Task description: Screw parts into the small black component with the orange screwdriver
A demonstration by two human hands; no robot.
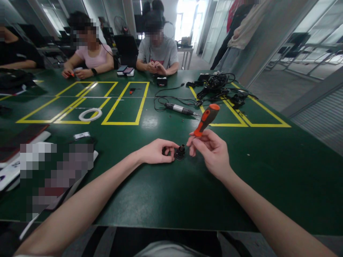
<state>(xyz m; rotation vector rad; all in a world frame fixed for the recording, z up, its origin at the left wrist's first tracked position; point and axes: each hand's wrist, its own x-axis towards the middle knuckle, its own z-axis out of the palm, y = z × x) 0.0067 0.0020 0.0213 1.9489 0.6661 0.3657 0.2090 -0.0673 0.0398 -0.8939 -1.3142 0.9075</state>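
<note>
A small black round part [180,153] with a narrow raised neck stands on the green table in front of me. My left hand [155,151] pinches it from the left, index finger near its top and thumb low at its side. To its right, my right hand [213,150] is closed around a screwdriver [207,119] with an orange and dark grey handle. The handle leans up and to the right above the fingers. Its shaft cannot be made out, and the right fingertips are a short gap away from the black part.
Beyond my hands lies a corded electric screwdriver [179,109], with a heap of black cables [218,85] behind it. A white ring [90,114] and a phone-like device [66,171] are at left. Several people sit across the yellow-taped table [166,200].
</note>
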